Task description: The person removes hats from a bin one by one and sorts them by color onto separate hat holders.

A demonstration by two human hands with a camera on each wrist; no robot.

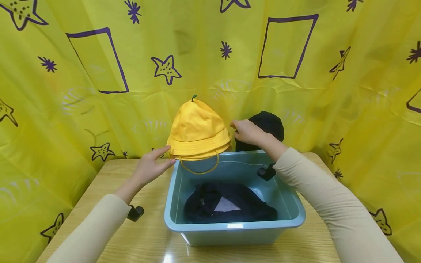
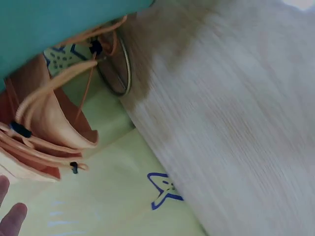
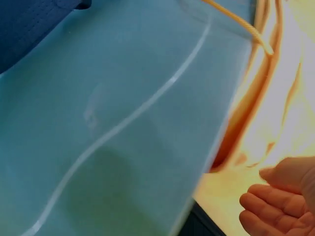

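Several yellow bucket hats [image 1: 197, 126] sit nested in a stack at the back rim of the blue-green bin [image 1: 235, 227], the top one with a small green sprout. A chin cord [image 1: 200, 173] hangs from the stack over the bin. My left hand [image 1: 152, 164] is at the left side of the brims, thumb and fingers apart, fingertips right at the edge. On the other side, my right hand [image 1: 248, 132] is close to the right brim edge. The right wrist view shows that hand's thumb [image 3: 288, 174] apart from its bent fingers, with nothing between them.
A black hat [image 1: 271, 124] stands behind the bin, partly hidden by my right hand. Dark cloth items [image 1: 227, 204], one with a grey patch, lie inside the bin. The wooden table [image 1: 138, 233] meets a yellow patterned curtain [image 1: 204, 44] at the back and sides.
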